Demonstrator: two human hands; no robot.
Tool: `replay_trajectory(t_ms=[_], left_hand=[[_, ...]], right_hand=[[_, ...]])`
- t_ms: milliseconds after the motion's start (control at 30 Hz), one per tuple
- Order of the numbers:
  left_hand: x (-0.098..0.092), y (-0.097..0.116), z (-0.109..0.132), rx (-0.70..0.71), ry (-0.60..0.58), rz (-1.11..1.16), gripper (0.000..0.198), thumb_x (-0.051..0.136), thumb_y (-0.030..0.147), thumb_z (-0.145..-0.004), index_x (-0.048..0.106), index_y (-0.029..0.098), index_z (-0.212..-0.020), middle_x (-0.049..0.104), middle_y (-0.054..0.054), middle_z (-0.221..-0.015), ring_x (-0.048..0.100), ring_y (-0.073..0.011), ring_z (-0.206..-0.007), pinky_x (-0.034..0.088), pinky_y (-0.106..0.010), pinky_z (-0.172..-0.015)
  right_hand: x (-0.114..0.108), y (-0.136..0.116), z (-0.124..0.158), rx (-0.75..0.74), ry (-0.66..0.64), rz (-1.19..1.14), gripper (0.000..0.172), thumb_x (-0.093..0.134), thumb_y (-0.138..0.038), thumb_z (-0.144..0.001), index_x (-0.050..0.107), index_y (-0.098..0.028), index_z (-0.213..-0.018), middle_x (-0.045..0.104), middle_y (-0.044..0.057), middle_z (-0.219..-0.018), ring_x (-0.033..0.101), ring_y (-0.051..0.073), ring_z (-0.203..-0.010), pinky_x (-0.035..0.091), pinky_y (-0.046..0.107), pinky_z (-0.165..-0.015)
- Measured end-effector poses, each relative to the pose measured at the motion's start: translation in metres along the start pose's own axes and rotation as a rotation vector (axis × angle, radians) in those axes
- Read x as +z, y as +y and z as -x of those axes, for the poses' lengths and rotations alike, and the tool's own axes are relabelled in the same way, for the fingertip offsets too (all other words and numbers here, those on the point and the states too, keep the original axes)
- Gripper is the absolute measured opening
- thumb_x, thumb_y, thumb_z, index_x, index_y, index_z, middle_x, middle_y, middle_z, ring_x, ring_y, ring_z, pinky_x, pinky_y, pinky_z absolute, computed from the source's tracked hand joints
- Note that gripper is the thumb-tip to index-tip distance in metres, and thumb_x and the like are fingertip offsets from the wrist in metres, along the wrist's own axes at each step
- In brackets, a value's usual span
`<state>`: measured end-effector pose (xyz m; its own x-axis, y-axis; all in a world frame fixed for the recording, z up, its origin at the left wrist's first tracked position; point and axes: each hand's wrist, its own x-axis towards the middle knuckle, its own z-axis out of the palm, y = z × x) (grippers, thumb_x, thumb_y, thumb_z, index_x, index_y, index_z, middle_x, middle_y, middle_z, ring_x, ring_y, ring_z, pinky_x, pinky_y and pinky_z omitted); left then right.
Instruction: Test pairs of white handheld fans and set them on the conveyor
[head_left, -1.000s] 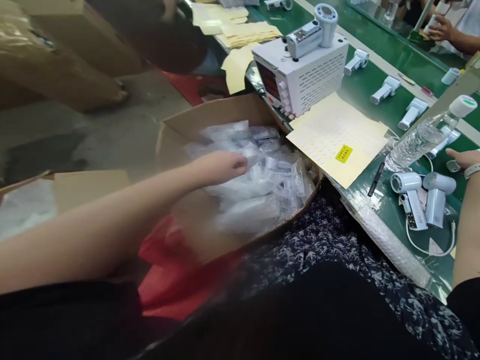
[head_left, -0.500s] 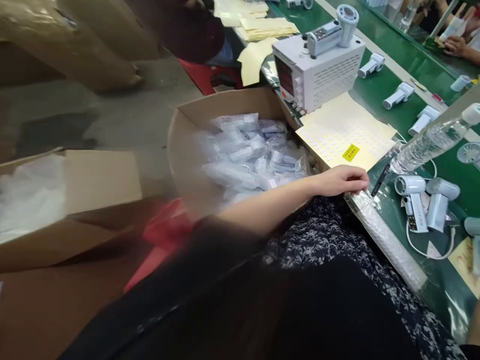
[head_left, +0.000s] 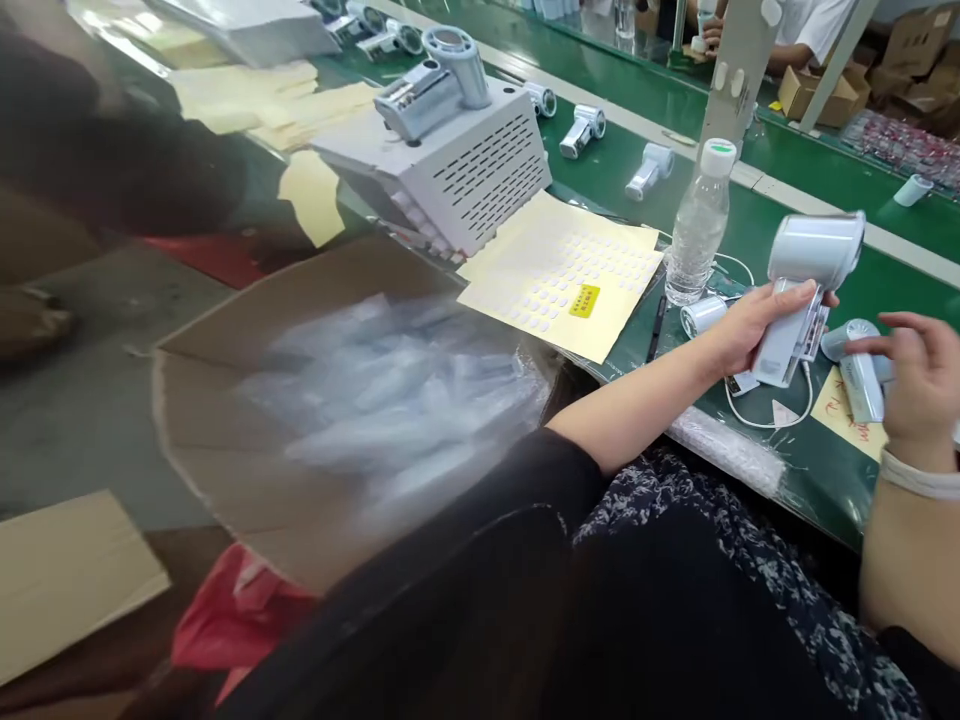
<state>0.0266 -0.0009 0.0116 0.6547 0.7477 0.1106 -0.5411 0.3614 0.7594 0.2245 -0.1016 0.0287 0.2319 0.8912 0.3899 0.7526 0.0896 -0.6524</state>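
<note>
My left hand [head_left: 757, 325] is closed around the handle of a light grey handheld fan [head_left: 817, 250], held up over the table with its round head on top. The handle looks open on one side, with inner parts showing. To its right, my right hand [head_left: 922, 375] is raised with its fingers apart and nothing in them. Another handheld fan [head_left: 862, 385] lies beneath those fingers, by a yellow paper with red writing [head_left: 829, 412]. Partly hidden behind my left hand, one more fan [head_left: 703, 316] lies near a white cable [head_left: 772, 425].
A grey power-supply box [head_left: 480, 160] with a fan on it stands beside a sticker sheet [head_left: 551, 270]. A water bottle [head_left: 701, 225] and black pen [head_left: 658, 328] are near. At left, a carton [head_left: 202, 400] holds bagged items. Several fans lie along the green table [head_left: 600, 215].
My left hand has gone from resting empty at the table edge to holding a handheld fan, further right. My right hand has come into view. The camera has turned right.
</note>
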Motion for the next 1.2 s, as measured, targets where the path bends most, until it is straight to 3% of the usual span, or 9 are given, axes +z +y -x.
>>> replay_trajectory(t_ms=[133,233,333,400,500,600,800,1000,1200], left_hand=[[-0.010,0.018,-0.005,0.121,0.015,-0.093,0.064,0.099,0.061,-0.085,0.077,0.027,-0.134,0.084,-0.007,-0.122,0.079,-0.0253,-0.113,0.066,-0.038,-0.098],[-0.017,0.010,-0.017,0.166,0.034,-0.030,0.068,0.100,0.068,-0.082,0.077,0.027,-0.130,0.086,-0.007,-0.120,0.080,-0.0265,-0.119,0.065,-0.037,-0.102],[-0.025,-0.005,-0.024,0.140,0.164,0.060,0.077,0.099,0.083,-0.074,0.079,0.023,-0.119,0.087,-0.010,-0.117,0.082,-0.0296,-0.124,0.065,-0.038,-0.106],[-0.026,-0.010,-0.024,0.063,0.198,0.127,0.077,0.090,0.091,-0.079,0.079,0.022,-0.110,0.088,-0.013,-0.122,0.082,-0.0327,-0.133,0.066,-0.040,-0.109],[-0.019,-0.007,-0.020,-0.049,0.211,0.273,0.082,0.073,0.101,-0.088,0.080,0.021,-0.106,0.087,-0.017,-0.131,0.080,-0.0343,-0.141,0.067,-0.045,-0.114],[-0.011,0.000,-0.016,-0.101,0.259,0.367,0.088,0.065,0.105,-0.091,0.078,0.020,-0.107,0.086,-0.018,-0.138,0.080,-0.0339,-0.142,0.068,-0.045,-0.113],[-0.007,-0.001,-0.010,0.015,0.263,0.272,0.086,0.051,0.105,-0.099,0.065,0.021,-0.090,0.082,-0.016,-0.144,0.076,-0.0292,-0.146,0.066,-0.040,-0.110],[-0.007,-0.009,-0.009,0.053,0.253,0.128,0.096,0.048,0.117,-0.087,0.060,0.022,-0.081,0.083,-0.018,-0.138,0.072,-0.0312,-0.150,0.065,-0.041,-0.112],[0.001,-0.004,-0.003,0.029,0.242,0.196,0.093,0.044,0.113,-0.094,0.059,0.023,-0.081,0.083,-0.018,-0.136,0.073,-0.0303,-0.149,0.066,-0.041,-0.110]], right_hand=[[0.051,0.022,0.009,-0.069,-0.110,0.367,0.021,0.063,-0.023,-0.100,0.079,-0.014,-0.089,0.066,0.038,-0.168,0.043,0.060,-0.174,0.024,0.089,-0.141],[0.066,0.023,0.017,-0.115,-0.150,0.454,0.024,0.056,-0.018,-0.102,0.077,-0.017,-0.090,0.077,0.032,-0.152,0.058,0.054,-0.163,0.035,0.085,-0.138],[0.056,0.019,0.026,0.069,-0.100,0.115,0.021,0.065,-0.038,-0.108,0.077,-0.021,-0.105,0.085,0.018,-0.101,0.081,0.040,-0.110,0.064,0.066,-0.108],[0.047,0.015,0.032,0.217,-0.195,-0.225,0.037,0.080,-0.059,-0.104,0.079,-0.023,-0.114,0.079,0.008,-0.081,0.078,0.031,-0.082,0.067,0.049,-0.083],[0.042,0.006,0.039,0.406,-0.354,-0.555,0.065,0.099,-0.079,-0.084,0.083,-0.023,-0.113,0.072,0.000,-0.069,0.075,0.026,-0.071,0.062,0.040,-0.071],[0.048,-0.007,0.043,0.472,-0.351,-0.697,0.067,0.106,-0.081,-0.075,0.082,-0.024,-0.099,0.067,-0.003,-0.065,0.071,0.022,-0.066,0.061,0.039,-0.071],[0.063,-0.040,0.054,0.308,-0.211,-0.817,0.052,0.094,-0.074,-0.097,0.068,-0.028,-0.094,0.059,-0.008,-0.059,0.062,0.018,-0.060,0.063,0.038,-0.071],[0.066,-0.052,0.062,0.283,-0.278,-0.755,0.057,0.078,-0.071,-0.111,0.060,-0.028,-0.079,0.052,-0.007,-0.053,0.060,0.017,-0.055,0.062,0.038,-0.072],[0.059,-0.040,0.063,0.269,-0.247,-0.609,0.052,0.081,-0.076,-0.105,0.074,-0.027,-0.091,0.082,0.004,-0.086,0.079,0.027,-0.087,0.061,0.042,-0.083]])
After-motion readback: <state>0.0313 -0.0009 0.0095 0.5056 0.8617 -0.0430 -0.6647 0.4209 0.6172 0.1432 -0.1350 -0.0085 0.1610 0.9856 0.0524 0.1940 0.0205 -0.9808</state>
